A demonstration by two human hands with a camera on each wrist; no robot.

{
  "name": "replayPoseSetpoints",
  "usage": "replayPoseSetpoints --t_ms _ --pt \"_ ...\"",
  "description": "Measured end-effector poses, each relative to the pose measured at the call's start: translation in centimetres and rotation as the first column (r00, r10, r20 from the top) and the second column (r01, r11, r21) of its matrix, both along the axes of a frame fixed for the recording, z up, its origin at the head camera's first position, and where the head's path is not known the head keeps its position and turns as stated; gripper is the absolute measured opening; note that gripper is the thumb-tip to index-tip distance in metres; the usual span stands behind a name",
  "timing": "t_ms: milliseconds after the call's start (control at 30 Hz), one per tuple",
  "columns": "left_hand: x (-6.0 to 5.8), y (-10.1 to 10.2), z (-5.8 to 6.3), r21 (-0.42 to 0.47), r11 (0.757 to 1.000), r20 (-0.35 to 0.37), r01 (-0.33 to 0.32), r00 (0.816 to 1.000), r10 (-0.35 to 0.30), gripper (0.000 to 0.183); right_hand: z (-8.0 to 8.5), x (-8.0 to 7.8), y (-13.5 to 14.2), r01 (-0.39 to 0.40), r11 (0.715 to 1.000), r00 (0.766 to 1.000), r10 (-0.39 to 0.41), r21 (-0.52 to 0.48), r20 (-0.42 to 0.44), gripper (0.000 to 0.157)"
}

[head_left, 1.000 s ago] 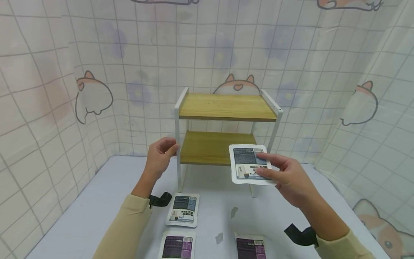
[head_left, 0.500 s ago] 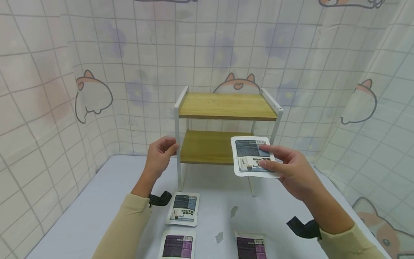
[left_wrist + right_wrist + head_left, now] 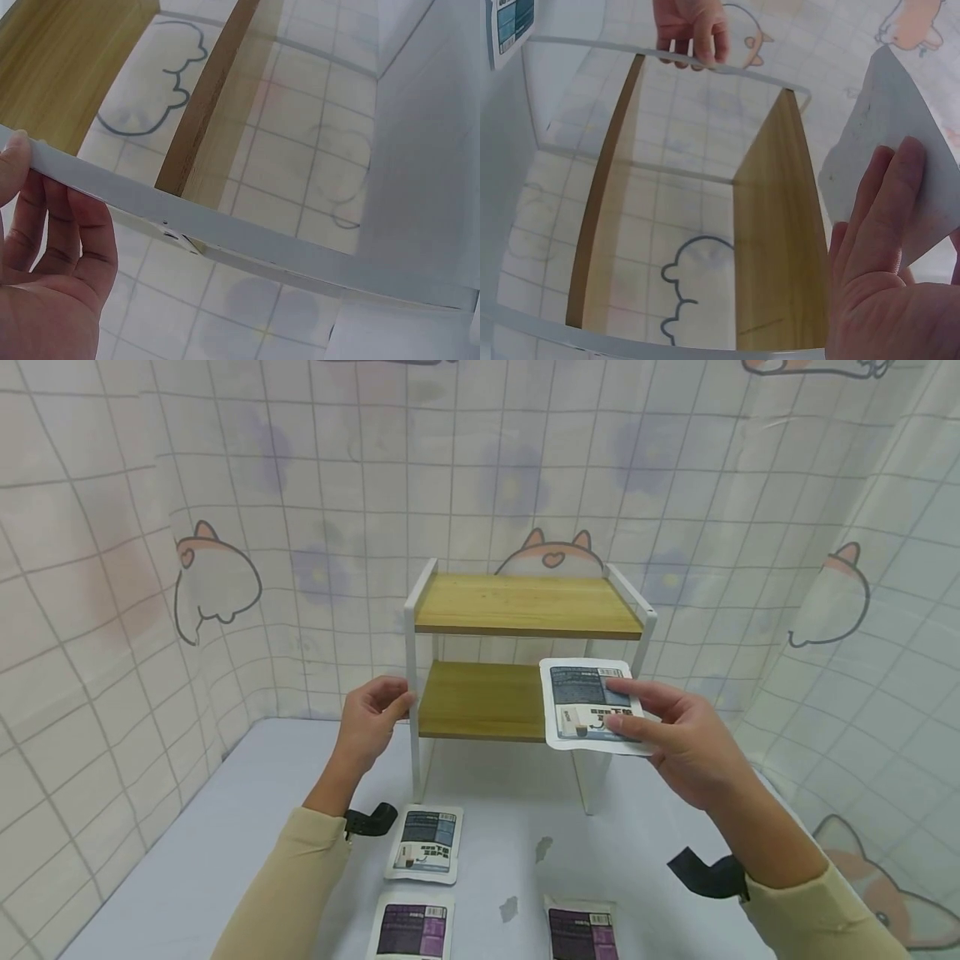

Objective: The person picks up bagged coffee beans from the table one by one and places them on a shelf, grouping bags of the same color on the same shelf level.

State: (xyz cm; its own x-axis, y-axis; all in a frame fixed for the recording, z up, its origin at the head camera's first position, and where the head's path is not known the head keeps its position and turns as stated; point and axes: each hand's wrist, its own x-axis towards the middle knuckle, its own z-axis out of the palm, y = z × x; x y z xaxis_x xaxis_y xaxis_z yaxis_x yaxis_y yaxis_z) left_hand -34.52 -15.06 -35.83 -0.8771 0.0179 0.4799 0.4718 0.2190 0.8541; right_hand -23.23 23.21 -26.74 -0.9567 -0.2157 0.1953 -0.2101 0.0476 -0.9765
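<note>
Wood and white frame: one two-tier rack, upright on a pale tabletop. Head view, clock read from picture centre. At 8 o'clock, left hand, thumb and fingers closed on the rack's white upright. At 4 o'clock, right hand, pinching one blue-grey packet, white-bordered, printed face towards the camera, raised above the tabletop; in this view it overlaps the right end of the lower shelf. At 7 o'clock, lying flat near the rack's foot, a second blue-grey packet; just below it, a purple packet, cut by the frame. At 5 o'clock, another purple packet, likewise cut. Backdrop: grid-patterned cloth with dog motifs.

Left wrist view: left hand at 8 o'clock, thumb over and fingers under the white upright; wooden shelf board at 10 o'clock.

Right wrist view: right hand at 4 o'clock, two fingers extended along the packet's plain pale back; left hand at 12 o'clock, on the far upright.
</note>
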Motion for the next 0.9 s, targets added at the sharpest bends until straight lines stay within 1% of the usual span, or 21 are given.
replayPoseSetpoints --t_ms 167,300,633,900 --pt "0.1 0.1 0.0 0.001 1.000 -0.004 0.001 1.000 -0.001 0.026 0.6 -0.1 0.1 -0.028 0.999 1.000 0.028 -0.019 -0.013 0.047" --pt "0.2 0.1 0.1 0.000 1.000 -0.006 0.003 1.000 -0.003 0.027 1.0 -0.2 0.2 -0.024 1.000 1.000 0.024 -0.020 -0.015 0.048" --pt "0.1 -0.1 0.0 0.006 1.000 -0.007 0.013 1.000 -0.013 0.024 1.7 -0.5 0.2 -0.029 0.997 1.000 0.028 -0.071 -0.014 0.048" --pt "0.2 -0.1 0.1 0.000 1.000 -0.002 0.014 1.000 -0.014 0.024 2.4 -0.9 0.2 -0.003 0.995 1.000 0.006 -0.099 0.025 0.053"
